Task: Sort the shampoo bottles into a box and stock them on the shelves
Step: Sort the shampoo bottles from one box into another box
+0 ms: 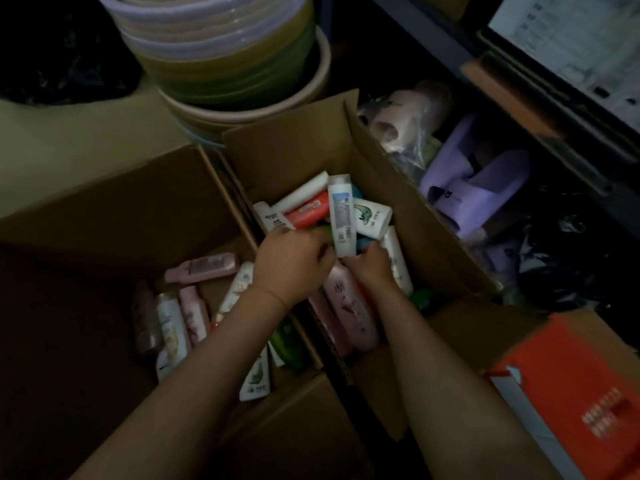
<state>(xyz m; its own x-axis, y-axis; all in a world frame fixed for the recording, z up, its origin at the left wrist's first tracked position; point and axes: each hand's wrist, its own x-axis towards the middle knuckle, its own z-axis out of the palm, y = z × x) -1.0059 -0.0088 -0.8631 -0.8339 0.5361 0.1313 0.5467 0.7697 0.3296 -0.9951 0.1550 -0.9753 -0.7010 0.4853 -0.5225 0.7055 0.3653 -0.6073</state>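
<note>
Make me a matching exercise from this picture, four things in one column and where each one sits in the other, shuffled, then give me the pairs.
Things:
1. White shampoo bottle with a blue-grey label
2. Pink shampoo bottle lying flat on its side
3. Stack of pastel plastic basins
4. Purple rubber slippers

Places:
A. Low storage space right of the boxes
B. Left cardboard box
C. Behind both boxes
D. Right cardboard box, by both hands

Pairs: 1-D, 2-B, 3-C, 4-A

Dim storeroom: beige floor (69, 133), stacked plastic basins (221, 53), dark metal shelving (540, 109) at right.
</note>
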